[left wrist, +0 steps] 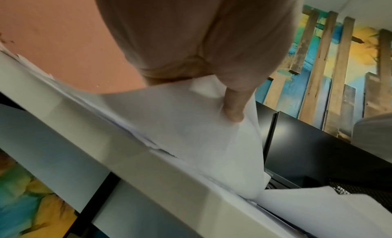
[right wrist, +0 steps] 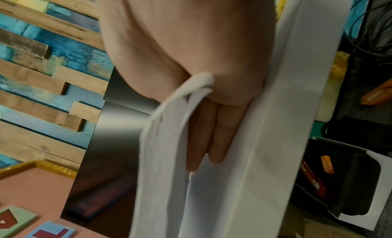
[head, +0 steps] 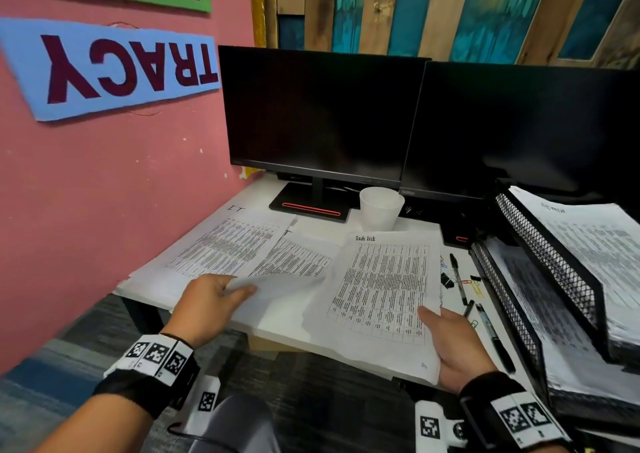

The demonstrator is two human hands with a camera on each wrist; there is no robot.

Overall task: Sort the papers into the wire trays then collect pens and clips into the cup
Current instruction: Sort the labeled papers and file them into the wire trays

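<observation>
Head view shows me the Task List sheet [head: 381,289] lengthwise away from me over the tabletop [head: 263,189], right hand [head: 453,348] pinching its near corner, while left-wrist view has my left hand [left wrist: 201,45] gripping a curled paper [left wrist: 191,124].

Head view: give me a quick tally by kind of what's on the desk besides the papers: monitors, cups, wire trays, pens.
Monitors: 2
Cup: 1
Wire trays: 2
Pens: 3, the short middle one hard to read
Total: 8
</observation>
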